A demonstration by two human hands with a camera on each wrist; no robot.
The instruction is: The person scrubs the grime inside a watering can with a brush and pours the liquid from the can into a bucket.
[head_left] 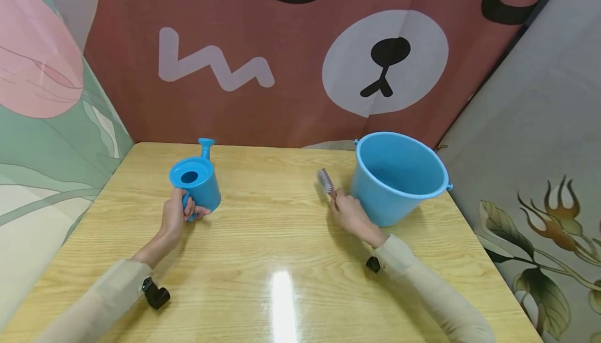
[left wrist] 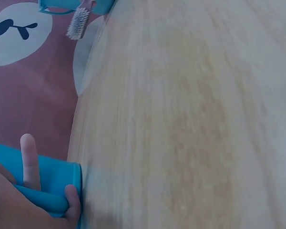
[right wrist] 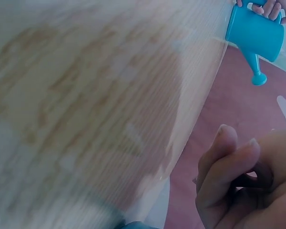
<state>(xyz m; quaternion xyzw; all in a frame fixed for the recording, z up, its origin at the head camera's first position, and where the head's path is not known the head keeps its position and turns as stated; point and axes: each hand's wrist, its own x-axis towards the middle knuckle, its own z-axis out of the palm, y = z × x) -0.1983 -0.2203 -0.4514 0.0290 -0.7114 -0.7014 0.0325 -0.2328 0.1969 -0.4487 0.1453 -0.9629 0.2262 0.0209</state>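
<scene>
A blue watering can [head_left: 203, 191] stands upright at the left, its spout pointing to the back. My left hand [head_left: 172, 217] grips its handle; in the left wrist view, one finger [left wrist: 29, 164] lies straight along the can's side. Whether the can's base touches the table cannot be told. My right hand [head_left: 351, 215] holds a small brush [head_left: 326, 182] by the handle, pale bristles facing left and away from me. Close beside that hand is a light blue bucket [head_left: 377, 199]. In the right wrist view the right fingers [right wrist: 224, 167] are curled, with the brush hidden.
Both hands are over a light wooden table [head_left: 263, 218]. A brown cloth [head_left: 291, 108] with a bear's face hangs behind its back edge. Patterned cloths hang at the left and right sides. A light reflection shows near the table's front.
</scene>
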